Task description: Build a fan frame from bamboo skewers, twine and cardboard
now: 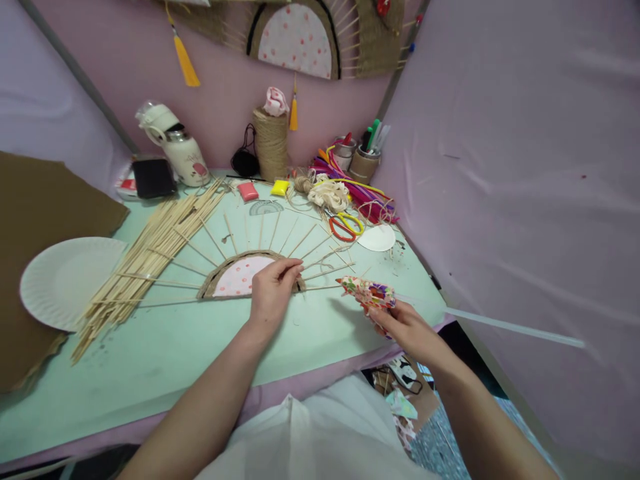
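My right hand (397, 323) grips a flower-patterned hot glue gun (373, 293). Its tip points left, and a long clear glue stick (515, 325) trails out behind it. My left hand (273, 283) is closed in a pinch above the right end of a half-round fan piece (237, 277). What its fingertips hold is too small to make out. The piece has a white face with pink dots and a brown twine-like rim. Thin wooden sticks (195, 248) fan outward from that rim over the pale green table (200, 353).
A bundle of sticks (155, 233) lies left, partly over a paper plate (65, 283) and near brown cardboard (45, 200). Scissors (345, 227), loose yarn (327, 192) and a twine spool (271, 143) sit behind. A bottle (183, 150) stands back left; pen cups (365, 163) back right.
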Available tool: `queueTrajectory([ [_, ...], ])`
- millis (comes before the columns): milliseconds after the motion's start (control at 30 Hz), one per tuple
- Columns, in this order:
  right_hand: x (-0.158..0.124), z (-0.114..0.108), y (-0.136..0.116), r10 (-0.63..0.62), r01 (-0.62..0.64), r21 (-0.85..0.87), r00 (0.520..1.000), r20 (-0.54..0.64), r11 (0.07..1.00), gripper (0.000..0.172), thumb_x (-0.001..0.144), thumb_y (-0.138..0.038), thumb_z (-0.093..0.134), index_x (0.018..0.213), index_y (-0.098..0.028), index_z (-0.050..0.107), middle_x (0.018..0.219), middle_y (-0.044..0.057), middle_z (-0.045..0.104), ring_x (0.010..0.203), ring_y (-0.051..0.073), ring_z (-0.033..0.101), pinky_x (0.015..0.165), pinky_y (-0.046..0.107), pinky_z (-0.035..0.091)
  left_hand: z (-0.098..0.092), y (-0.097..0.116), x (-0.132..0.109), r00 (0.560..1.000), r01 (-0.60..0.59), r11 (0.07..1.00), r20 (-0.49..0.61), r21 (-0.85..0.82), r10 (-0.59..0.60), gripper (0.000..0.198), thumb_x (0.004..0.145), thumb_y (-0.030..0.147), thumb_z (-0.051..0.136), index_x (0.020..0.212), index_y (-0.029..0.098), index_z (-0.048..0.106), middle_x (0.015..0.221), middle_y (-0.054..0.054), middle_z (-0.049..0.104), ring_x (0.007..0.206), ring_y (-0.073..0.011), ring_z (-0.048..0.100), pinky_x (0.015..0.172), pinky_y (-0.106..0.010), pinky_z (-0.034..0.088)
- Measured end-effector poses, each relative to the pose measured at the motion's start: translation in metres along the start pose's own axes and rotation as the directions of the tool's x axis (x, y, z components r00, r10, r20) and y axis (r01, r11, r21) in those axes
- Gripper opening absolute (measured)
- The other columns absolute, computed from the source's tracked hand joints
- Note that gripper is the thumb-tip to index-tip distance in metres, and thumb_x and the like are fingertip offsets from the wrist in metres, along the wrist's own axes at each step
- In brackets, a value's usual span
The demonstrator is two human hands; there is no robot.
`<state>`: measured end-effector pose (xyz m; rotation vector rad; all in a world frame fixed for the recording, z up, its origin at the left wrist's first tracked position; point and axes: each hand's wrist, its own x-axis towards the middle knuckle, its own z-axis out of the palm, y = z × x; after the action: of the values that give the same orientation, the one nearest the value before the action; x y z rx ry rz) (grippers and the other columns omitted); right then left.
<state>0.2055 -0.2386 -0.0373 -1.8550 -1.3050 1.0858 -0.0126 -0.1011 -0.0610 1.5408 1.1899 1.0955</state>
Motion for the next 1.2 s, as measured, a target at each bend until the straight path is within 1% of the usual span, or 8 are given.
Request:
queueTrajectory([
  [100, 0.001, 0.002, 0.000, 0.008, -0.008, -0.034, 1.000, -0.015, 0.999, 0.040, 0.087, -0.053, 0.050, 0.065, -0.020, 0.054, 0.059, -0.001, 0.051, 0.058, 0.015, 0.047, 0.054, 0.026, 0.038, -0.001, 0.002, 0.001, 0.999, -0.034, 0.996, -0.018, 0.085, 0.036, 0.013, 0.080, 0.027, 0.061, 0.080, 0.021, 0.072, 0.075, -0.001, 0.071, 0.070, -0.0165, 0.062, 0.070, -0.027, 0.045],
  [267, 0.004, 0.009, -0.005, 0.026, -0.027, 0.031, 0.998, 0.049, 0.999, 0.039, 0.087, -0.053, 0.050, 0.073, -0.018, 0.063, 0.066, 0.003, 0.064, 0.058, 0.016, 0.055, 0.057, 0.027, 0.044, -0.004, 0.005, 0.003, 0.995, 0.030, 0.996, -0.101, 0.090, -0.021, 0.013, 0.083, 0.029, 0.057, 0.078, 0.020, 0.066, 0.067, 0.001, 0.065, 0.063, -0.0153, 0.056, 0.064, -0.026, 0.040],
  [400, 0.006, 0.014, -0.012, 0.084, -0.088, 0.038, 0.992, 0.095, 0.995, 0.045, 0.087, -0.055, 0.047, 0.065, -0.018, 0.061, 0.049, 0.000, 0.056, 0.047, 0.015, 0.050, 0.050, 0.026, 0.040, -0.006, 0.004, 0.005, 0.992, 0.034, 0.995, -0.126, 0.098, -0.021, 0.015, 0.081, 0.032, 0.061, 0.072, 0.020, 0.065, 0.063, 0.001, 0.064, 0.061, -0.0152, 0.055, 0.063, -0.026, 0.040],
  [500, 0.008, 0.018, -0.016, 0.100, -0.099, -0.025, 0.994, 0.041, 0.995, 0.044, 0.085, -0.053, 0.049, 0.057, -0.020, 0.055, 0.042, -0.001, 0.050, 0.043, 0.014, 0.046, 0.047, 0.026, 0.037, -0.007, 0.002, 0.006, 0.993, 0.014, 0.997, -0.114, 0.079, -0.005, 0.015, 0.079, 0.033, 0.063, 0.073, 0.020, 0.067, 0.065, 0.000, 0.066, 0.063, -0.0156, 0.058, 0.065, -0.026, 0.042],
  [733, 0.013, 0.022, -0.014, 0.065, -0.072, -0.176, 0.997, -0.046, 0.982, 0.034, 0.081, -0.048, 0.055, 0.058, -0.022, 0.056, 0.042, -0.002, 0.051, 0.046, 0.017, 0.051, 0.054, 0.029, 0.041, -0.006, 0.003, 0.008, 0.989, 0.136, 0.961, -0.021, -0.239, -0.145, 0.018, 0.078, 0.034, 0.066, 0.080, 0.017, 0.063, 0.068, -0.003, 0.068, 0.060, -0.0138, 0.062, 0.060, -0.026, 0.048],
  [933, 0.016, 0.023, -0.013, 0.024, -0.042, -0.197, 0.995, -0.093, 0.979, 0.030, 0.080, -0.046, 0.054, 0.069, -0.021, 0.065, 0.053, 0.001, 0.060, 0.060, 0.022, 0.059, 0.061, 0.031, 0.045, -0.009, 0.012, 0.012, 0.931, 0.359, 0.740, 0.156, -0.569, -0.331, 0.022, 0.069, 0.029, 0.074, 0.081, 0.014, 0.064, 0.071, -0.004, 0.069, 0.059, -0.0094, 0.060, 0.059, -0.022, 0.048],
  [1067, 0.016, 0.021, -0.015, -0.001, -0.020, -0.200, 0.994, -0.106, 0.980, 0.030, 0.077, -0.043, 0.057, 0.086, -0.019, 0.072, 0.075, 0.003, 0.071, 0.075, 0.024, 0.064, 0.071, 0.032, 0.048, -0.012, 0.014, 0.012, 0.918, 0.391, 0.655, 0.221, -0.647, -0.330, 0.023, 0.066, 0.023, 0.076, 0.086, 0.014, 0.068, 0.078, -0.004, 0.069, 0.070, -0.0107, 0.063, 0.065, -0.021, 0.050],
  [1200, 0.016, 0.021, -0.015, -0.002, -0.016, -0.200, 0.996, -0.092, 0.980, 0.036, 0.077, -0.041, 0.056, 0.097, -0.016, 0.073, 0.087, 0.005, 0.074, 0.083, 0.026, 0.065, 0.075, 0.032, 0.049, -0.011, 0.012, 0.011, 0.936, 0.347, 0.656, 0.203, -0.670, -0.287, 0.010, 0.065, 0.019, 0.072, 0.072, 0.015, 0.066, 0.077, -0.001, 0.066, 0.070, -0.0092, 0.061, 0.064, -0.019, 0.048],
])
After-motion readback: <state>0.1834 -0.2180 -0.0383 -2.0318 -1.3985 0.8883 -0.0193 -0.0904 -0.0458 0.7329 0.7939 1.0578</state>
